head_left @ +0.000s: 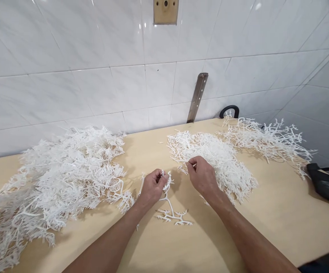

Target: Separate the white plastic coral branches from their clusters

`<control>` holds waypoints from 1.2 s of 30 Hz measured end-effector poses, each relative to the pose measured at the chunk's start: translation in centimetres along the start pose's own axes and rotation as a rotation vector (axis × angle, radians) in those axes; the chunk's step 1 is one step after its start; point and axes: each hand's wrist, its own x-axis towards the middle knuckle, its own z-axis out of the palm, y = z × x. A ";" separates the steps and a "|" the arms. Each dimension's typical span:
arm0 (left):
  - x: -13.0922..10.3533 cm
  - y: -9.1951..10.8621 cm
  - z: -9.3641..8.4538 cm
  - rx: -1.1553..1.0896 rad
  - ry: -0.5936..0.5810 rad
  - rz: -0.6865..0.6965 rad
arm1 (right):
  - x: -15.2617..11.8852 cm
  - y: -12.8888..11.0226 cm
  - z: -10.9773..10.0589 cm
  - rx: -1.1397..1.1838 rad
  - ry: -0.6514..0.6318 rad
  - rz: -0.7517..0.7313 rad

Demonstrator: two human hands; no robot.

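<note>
My left hand (152, 186) is closed in a pinch around a white branching plastic sprig (170, 207). The sprig's forked lower end hangs toward me over the table, and its small tips show around my thumb. To the right, my right hand (203, 176) has thumb and forefinger pressed together at the near left edge of a heap of small white pieces (223, 155). Whatever those fingertips hold, if anything, is too small to make out. Left of my left hand lies a large pile of white branched sprigs (76, 178), its nearest strands close to my wrist.
A looser pile of bare white branches (266, 138) sits at the back right of the wooden table (158, 250). Behind it is a black curved handle (229, 110). A metal strip (197, 98) leans on the tiled wall. A black object (327, 185) stands at the right edge.
</note>
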 end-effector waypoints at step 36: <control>0.3 -0.4 0.0 0.173 0.111 0.025 | -2.3 -3.6 0.7 0.433 -0.323 -0.075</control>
